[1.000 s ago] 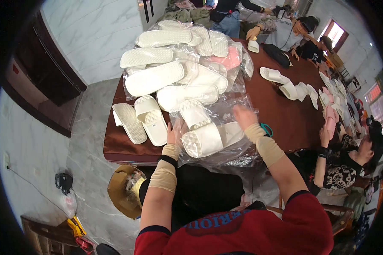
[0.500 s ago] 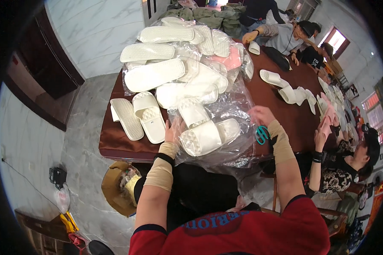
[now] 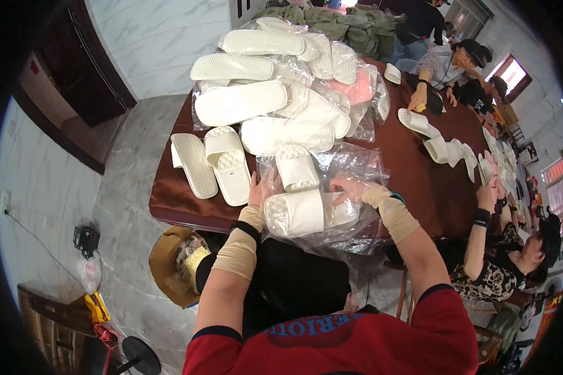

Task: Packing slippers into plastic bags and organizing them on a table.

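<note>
Two white slide slippers, a nearer slipper (image 3: 293, 214) and a farther slipper (image 3: 296, 167), lie in a clear plastic bag (image 3: 364, 164) at the front of the table. My left hand (image 3: 261, 189) grips the bag's left edge, some fingers seen through the film. From the right, my right hand (image 3: 347, 189) reaches over the bag beside the slippers, its fingers apart. Its fingertips touch the bag near the nearer slipper's sole; the exact contact is unclear. An unbagged pair, a left slipper (image 3: 195, 167) and a right slipper (image 3: 229, 167), lies left of my left hand.
Bagged white slippers (image 3: 241, 103) are piled beyond my hands, with a pink one (image 3: 358, 87) among them. More slippers (image 3: 447, 150) lie along the brown table (image 3: 413, 200). Co-workers sit at the far and right sides. A cardboard box (image 3: 169, 265) stands on the floor at left.
My right hand has moved left from the bag's right side, over the bag to the slippers. My left hand stays at the bag's left edge. A co-worker's hand now reaches a slipper across the table.
</note>
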Demonstrator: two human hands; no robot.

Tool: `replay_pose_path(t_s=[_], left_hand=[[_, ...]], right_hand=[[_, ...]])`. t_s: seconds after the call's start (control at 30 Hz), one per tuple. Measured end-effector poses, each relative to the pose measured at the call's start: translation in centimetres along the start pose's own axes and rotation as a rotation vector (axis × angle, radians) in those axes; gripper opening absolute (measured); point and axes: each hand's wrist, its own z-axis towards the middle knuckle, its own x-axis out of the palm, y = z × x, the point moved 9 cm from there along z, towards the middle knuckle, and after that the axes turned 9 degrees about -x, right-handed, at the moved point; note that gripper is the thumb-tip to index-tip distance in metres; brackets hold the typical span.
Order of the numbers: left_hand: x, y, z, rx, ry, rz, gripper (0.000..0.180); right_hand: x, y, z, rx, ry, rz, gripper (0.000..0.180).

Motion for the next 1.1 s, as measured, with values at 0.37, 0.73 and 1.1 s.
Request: replay_pose_path(t_s=[0.37,0.73,1.1], left_hand=[[3.0,1.2,0.3,-0.043,0.089,0.067,0.052],[4.3,1.8,0.2,-0.036,0.245,0.128,0.049],[-9.3,2.9,2.5,-0.237,-0.045,-0.640,0.029]], right_hand=[[2.5,0.9,2.2,0.186,-0.023,1.164,0.053],[3.7,2.1,2.8,0.152,-0.176,1.368,0.052],[6.4,-4.0,-0.4,0.132,-0.191,1.285,0.054]])
